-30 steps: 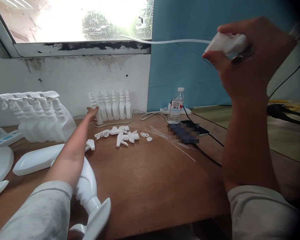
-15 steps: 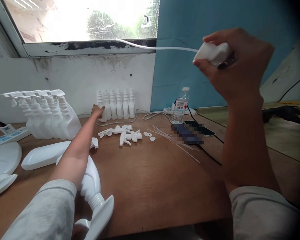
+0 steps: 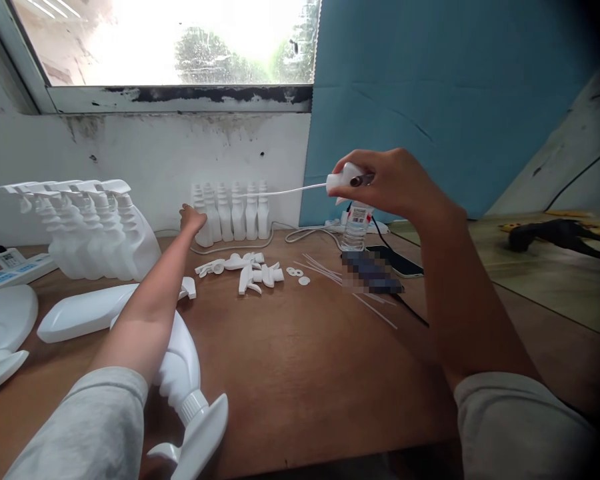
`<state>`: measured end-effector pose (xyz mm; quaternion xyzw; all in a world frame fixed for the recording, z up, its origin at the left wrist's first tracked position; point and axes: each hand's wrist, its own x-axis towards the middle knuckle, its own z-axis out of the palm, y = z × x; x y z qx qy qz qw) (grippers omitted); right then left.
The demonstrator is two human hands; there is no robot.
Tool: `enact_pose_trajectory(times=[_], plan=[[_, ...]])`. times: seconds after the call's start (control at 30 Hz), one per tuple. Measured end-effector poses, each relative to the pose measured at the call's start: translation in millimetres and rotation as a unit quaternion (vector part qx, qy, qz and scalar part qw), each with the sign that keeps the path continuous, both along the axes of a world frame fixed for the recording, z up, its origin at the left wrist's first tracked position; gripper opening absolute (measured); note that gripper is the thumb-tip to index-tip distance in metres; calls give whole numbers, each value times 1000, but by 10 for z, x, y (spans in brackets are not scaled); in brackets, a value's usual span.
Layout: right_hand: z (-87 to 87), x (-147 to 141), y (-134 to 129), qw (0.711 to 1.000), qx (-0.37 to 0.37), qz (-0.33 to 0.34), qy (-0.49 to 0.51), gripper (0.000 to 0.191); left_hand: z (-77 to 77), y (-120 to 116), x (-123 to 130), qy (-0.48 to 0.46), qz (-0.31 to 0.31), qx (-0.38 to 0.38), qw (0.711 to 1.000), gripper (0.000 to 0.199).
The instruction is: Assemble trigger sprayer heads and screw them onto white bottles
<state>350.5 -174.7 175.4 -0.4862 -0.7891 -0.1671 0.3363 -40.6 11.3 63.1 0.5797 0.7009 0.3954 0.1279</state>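
Note:
My right hand point(image 3: 390, 181) grips a white trigger sprayer head point(image 3: 347, 177) in the air, in front of the water bottle. Its long thin dip tube point(image 3: 290, 191) points left, across the row of small white bottles point(image 3: 237, 213) by the wall. My left hand point(image 3: 193, 220) is closed around the leftmost bottle point(image 3: 206, 235) of that row, which stands upright; some fingers are hidden. Loose white sprayer heads point(image 3: 250, 275), round white washers point(image 3: 303, 281) and several thin tubes point(image 3: 370, 311) lie on the brown table.
Large white spray bottles point(image 3: 105, 230) stand in a row at the left, and others point(image 3: 180, 360) lie under and beside my left arm. A clear water bottle point(image 3: 354, 230), a phone point(image 3: 400, 261), cables point(image 3: 300, 233) and a power strip point(image 3: 17, 270) are around.
My right hand has come down and left with the sprayer head, bringing its tube from window-sill height to the bottle row. My left hand stays at the leftmost bottle.

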Motion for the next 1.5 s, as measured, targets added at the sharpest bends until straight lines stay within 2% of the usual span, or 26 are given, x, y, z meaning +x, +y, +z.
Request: enact_pose_trajectory(times=[0.07, 0.13, 0.2, 0.27, 0.3, 0.37, 0.43, 0.5, 0.6, 0.67, 0.73, 0.83, 0.93, 1.03, 1.13, 1.23, 1.37, 1.5], plan=[[-20, -2, 31, 1000, -10, 8, 7, 30, 10, -30, 13, -11, 65, 7, 998, 81], [-39, 2, 71, 999, -33, 14, 6, 33, 95, -70, 56, -6, 113, 37, 993, 77], [-53, 5, 113, 999, -48, 13, 4, 37, 273, -128, 140, 16, 139, 93, 986, 67], [-64, 1, 145, 998, -56, 13, -2, 38, 528, -219, 273, 42, 118, 178, 976, 51], [-68, -7, 153, 998, -57, 14, -5, 38, 668, -283, 357, 55, 79, 233, 968, 43], [-77, -38, 151, 998, -62, 21, -7, 35, 931, -453, 551, 70, -48, 299, 950, 29], [-86, -90, 129, 996, -75, 39, 5, 34, 1123, -676, 764, 108, -217, 288, 926, 23], [-97, -155, 108, 991, -108, 71, 38, 33, 1214, -920, 975, 170, -369, 243, 881, 31], [-129, -247, 130, 972, -175, 110, 112, 40, 1191, -1221, 1257, 250, -503, 181, 808, 57], [-163, -287, 196, 959, -204, 120, 158, 50, 1120, -1337, 1409, 272, -532, 164, 785, 71], [-200, -307, 279, 945, -218, 140, 200, 55, 1049, -1390, 1522, 278, -521, 158, 791, 77], [-242, -312, 368, 917, -228, 184, 271, 54, 999, -1403, 1604, 268, -496, 155, 812, 75], [-247, -300, 375, 880, -248, 245, 322, 50, 1020, -1371, 1600, 237, -486, 170, 824, 57], [-228, -275, 356, 835, -271, 325, 351, 47, 1056, -1307, 1567, 207, -455, 219, 838, 38], [-215, -245, 372, 806, -268, 358, 388, 43, 1074, -1244, 1547, 131, -442, 275, 844, 31], [-221, -237, 402, 811, -248, 356, 393, 32, 1085, -1219, 1544, 49, -456, 295, 838, 28], [-230, -314, 362, 850, -180, 347, 353, 26, 1092, -1227, 1547, 17, -483, 284, 828, 29], [-224, -417, 259, 887, -134, 309, 316, 24, 1085, -1230, 1523, 15, -512, 259, 819, 32]])
